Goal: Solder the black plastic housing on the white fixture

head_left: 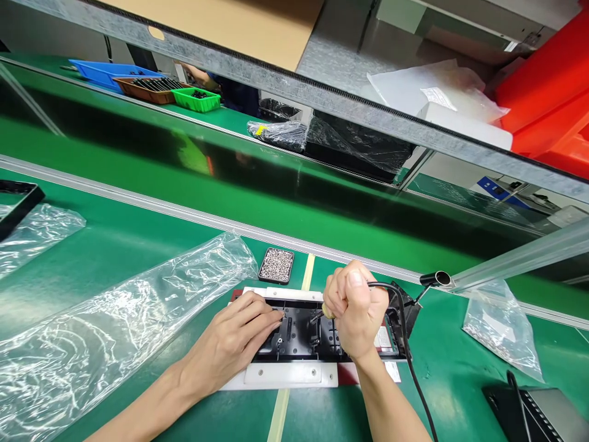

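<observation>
A long black plastic housing (294,334) lies in a white fixture (294,374) on the green bench. My left hand (237,331) rests over its left part, fingers together and their tips near the housing's inside; whether they pinch a small part is hidden. Over the right part, my right hand (356,304) is closed round a corded tool (326,311), mostly covered by the fist, its thin tip pointing left into the housing. A black cable (405,331) runs from the fist down to the right. Behind the fixture sits a small black tray of screws (277,266).
Clear plastic bags (138,325) spread across the left. A bag of small parts (504,328), a metal tube holder (436,279) and a black device (538,411) are at right. A metal shelf edge (276,77) crosses above; a person's arm shows beyond.
</observation>
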Available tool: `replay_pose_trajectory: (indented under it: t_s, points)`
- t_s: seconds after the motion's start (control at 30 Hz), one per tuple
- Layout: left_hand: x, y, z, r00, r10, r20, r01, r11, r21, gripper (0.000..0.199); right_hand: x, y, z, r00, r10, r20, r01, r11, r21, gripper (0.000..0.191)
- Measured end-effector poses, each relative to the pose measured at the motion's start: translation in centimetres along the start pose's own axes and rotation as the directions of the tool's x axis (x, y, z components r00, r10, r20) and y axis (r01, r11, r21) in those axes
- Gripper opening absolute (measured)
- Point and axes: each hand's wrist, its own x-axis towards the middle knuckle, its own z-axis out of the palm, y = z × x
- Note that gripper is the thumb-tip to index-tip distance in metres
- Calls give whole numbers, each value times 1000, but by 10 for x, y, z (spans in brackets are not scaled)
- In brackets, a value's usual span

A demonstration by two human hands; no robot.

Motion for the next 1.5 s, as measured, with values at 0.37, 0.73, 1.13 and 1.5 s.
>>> replay_pose_trajectory:
  t_s: [0.37,0.73,1.13,1.5]
  points:
    - [-1,0,0,1000,-2,6,2,1000,-4,36,0,0,0,1000,-15,4,15,1000,16,45]
    - [-2,-2,2,1000,-4,5,4,1000,1,36,0,2,0,1000,-16,7,16,1000,25,45]
    - [-3,-1,1,1000,3,-3,-3,1000,-5,37,0,1,1,1000,-19,4,19,1000,16,45]
    - [-1,-2,0,999,32,-10,-31,999,16,39,1,0,0,1000,-17,-1,17,1000,6,46]
